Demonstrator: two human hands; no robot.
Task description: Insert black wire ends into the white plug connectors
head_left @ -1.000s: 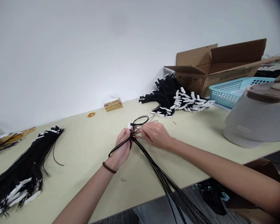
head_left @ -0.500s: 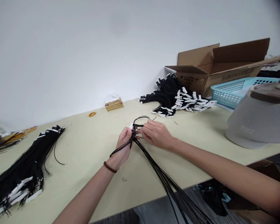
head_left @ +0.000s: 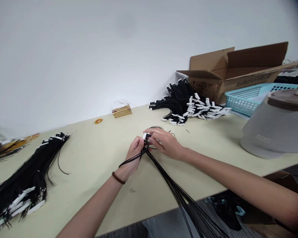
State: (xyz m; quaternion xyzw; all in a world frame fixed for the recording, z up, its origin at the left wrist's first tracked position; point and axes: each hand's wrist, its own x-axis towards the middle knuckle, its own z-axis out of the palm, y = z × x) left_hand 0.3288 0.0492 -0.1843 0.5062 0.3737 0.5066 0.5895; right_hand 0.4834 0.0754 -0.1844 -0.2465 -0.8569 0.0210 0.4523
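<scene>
A bundle of thin black wires [head_left: 169, 180] runs from between my hands down over the table's front edge. At its top end sits a small white connector [head_left: 145, 136]. My left hand [head_left: 134, 152] is closed on the bundle just below the connector, thumb on top, and a few wires bend back over its wrist side. My right hand [head_left: 165, 141] is closed beside the connector, its fingers on the black wires there. Small wire loops stick out behind the right fingers. Exactly which strands the right fingertips pinch is hidden.
Black wire bundles with white connectors lie at left [head_left: 27, 175] and at the back right [head_left: 181, 102]. A cardboard box [head_left: 206, 84], a blue basket [head_left: 243, 104] and a frosted plastic container [head_left: 268, 129] stand at right. Near the wall are a gold tissue pack [head_left: 122, 112] and rubber bands [head_left: 98, 121].
My right fingers have moved left and up against the connector, now covering part of the wire loop. My left hand with the bundle has shifted slightly right.
</scene>
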